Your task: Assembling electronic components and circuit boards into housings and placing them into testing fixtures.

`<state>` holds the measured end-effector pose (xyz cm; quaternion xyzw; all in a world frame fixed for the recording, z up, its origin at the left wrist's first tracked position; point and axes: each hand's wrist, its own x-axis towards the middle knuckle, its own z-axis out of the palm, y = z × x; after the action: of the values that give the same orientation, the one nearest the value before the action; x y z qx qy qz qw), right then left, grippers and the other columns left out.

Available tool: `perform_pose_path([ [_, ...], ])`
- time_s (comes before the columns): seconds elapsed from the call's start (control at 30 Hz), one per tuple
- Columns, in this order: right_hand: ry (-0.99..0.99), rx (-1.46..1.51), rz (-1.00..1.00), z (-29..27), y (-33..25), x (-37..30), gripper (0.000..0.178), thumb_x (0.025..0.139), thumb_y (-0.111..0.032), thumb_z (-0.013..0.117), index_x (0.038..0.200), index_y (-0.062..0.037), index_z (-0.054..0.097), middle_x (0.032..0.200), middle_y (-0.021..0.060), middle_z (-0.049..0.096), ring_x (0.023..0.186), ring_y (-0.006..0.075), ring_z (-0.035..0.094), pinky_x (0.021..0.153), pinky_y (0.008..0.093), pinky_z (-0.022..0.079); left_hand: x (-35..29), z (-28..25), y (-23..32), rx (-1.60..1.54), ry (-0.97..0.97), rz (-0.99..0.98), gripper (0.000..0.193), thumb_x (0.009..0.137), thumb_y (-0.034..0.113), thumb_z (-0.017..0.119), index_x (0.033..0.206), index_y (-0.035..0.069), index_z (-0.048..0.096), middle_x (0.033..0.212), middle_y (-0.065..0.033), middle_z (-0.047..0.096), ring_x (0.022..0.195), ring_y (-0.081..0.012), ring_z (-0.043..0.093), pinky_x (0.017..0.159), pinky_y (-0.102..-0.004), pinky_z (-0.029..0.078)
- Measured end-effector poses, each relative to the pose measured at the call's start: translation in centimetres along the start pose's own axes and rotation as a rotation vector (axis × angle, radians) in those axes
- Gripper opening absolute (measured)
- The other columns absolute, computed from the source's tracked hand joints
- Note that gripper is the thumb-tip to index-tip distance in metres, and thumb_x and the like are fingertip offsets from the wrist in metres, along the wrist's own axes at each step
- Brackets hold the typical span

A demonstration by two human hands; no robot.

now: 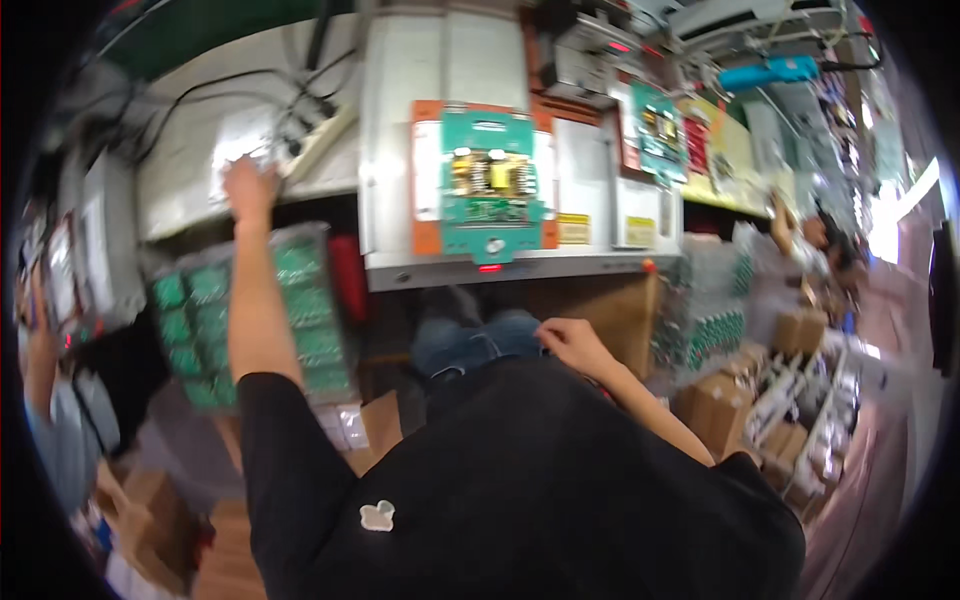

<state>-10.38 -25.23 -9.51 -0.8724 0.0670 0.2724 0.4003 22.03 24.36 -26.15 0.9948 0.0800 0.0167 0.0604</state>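
My left hand [250,188] reaches out over the white bench at the far left, at a shiny whitish thing [238,142], perhaps a plastic bag. Motion smears its fingers, so a grip cannot be made out. Over my lap, my right hand [575,345] hangs with fingers curled in, and nothing shows in it. Ahead of me, a green fixture [490,238] lies on an orange-edged plate [426,235] on the white machine. A circuit board [495,178] with coils and a yellow part sits in the fixture, apart from both hands.
Below my left forearm stands a clear tray stack of green boards [310,310]. Black cables [225,80] run over the left bench. A second green fixture [658,135] lies farther right. Cardboard boxes [715,405] stand lower right. Other people [800,250] work at both sides.
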Motion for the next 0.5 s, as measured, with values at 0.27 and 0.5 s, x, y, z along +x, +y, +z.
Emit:
perform_pose_path([
  [0.27, 0.061, 0.062, -0.034, -0.4, -5.9, -1.3, 0.014, 0.092, -0.008, 0.062, 0.100, 0.0015, 0.067, 0.085, 0.0123, 0.067, 0.073, 0.0182, 0.064, 0.066, 0.0309, 0.050, 2.3, 1.7, -5.0, 0.224, -0.024, -0.007, 0.037, 0.087, 0.027, 0.060, 0.115, 0.005, 0.048, 0.115, -0.0234, 0.059, 0.102, -0.0433, 0.063, 0.072, -0.0550, 0.054],
  [0.5, 0.559, -0.049, -0.484, -1.7, -15.8, 5.5, 0.014, 0.085, -0.015, 0.072, 0.088, -0.0018, 0.066, 0.078, 0.0105, 0.064, 0.061, 0.0241, 0.060, 0.056, 0.0341, 0.047, -1.3, -7.1, -7.3, -0.162, 0.179, -0.089, 0.044, 0.086, 0.036, 0.056, 0.100, -0.005, 0.062, 0.091, -0.0263, 0.068, 0.091, -0.0449, 0.065, 0.079, -0.0521, 0.051],
])
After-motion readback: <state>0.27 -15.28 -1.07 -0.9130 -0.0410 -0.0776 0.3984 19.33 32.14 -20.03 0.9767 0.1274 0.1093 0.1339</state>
